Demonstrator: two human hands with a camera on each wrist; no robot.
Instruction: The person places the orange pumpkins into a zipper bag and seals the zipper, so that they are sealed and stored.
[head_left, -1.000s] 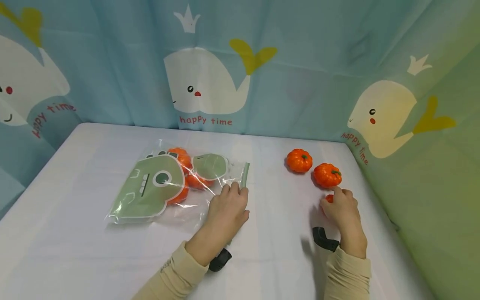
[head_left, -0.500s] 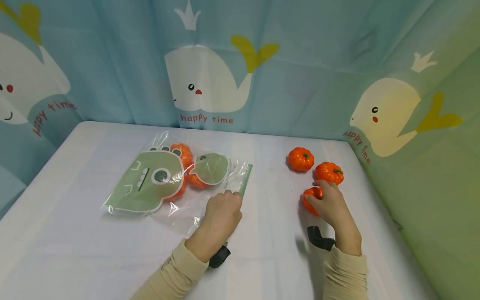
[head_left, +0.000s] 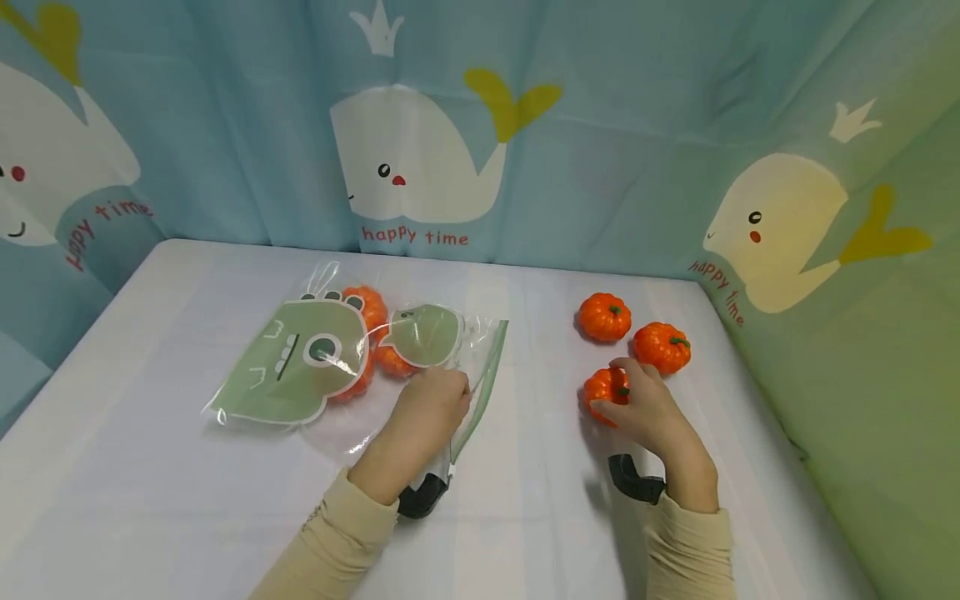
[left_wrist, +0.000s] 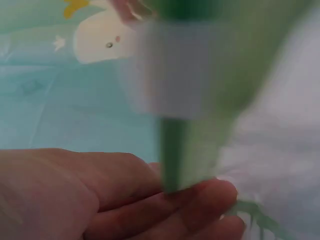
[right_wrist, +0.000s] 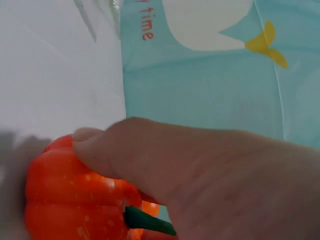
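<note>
A clear zip bag (head_left: 258, 367) with a green monster print lies on the left half of the table, several small orange pumpkins (head_left: 372, 310) inside it. My left hand (head_left: 423, 408) pinches the bag near its green zip edge (left_wrist: 172, 155); a white slider, blurred, shows just above the fingers in the left wrist view. On the right, my right hand (head_left: 652, 412) holds a small orange pumpkin (head_left: 602, 389) between thumb and fingers, its green stem visible. The right wrist view shows the thumb lying across that pumpkin (right_wrist: 75, 195).
Two more pumpkins stand beyond the right hand: one pumpkin (head_left: 603, 317) farther back, another pumpkin (head_left: 662, 347) near the right edge. A white cloth covers the table (head_left: 525, 500). Behind hangs a blue curtain (head_left: 600, 125) printed with whales.
My right hand has moved left with the pumpkin, away from the other two. My left hand has shifted slightly left and down along the bag's opening, and the zip edge now bows outward.
</note>
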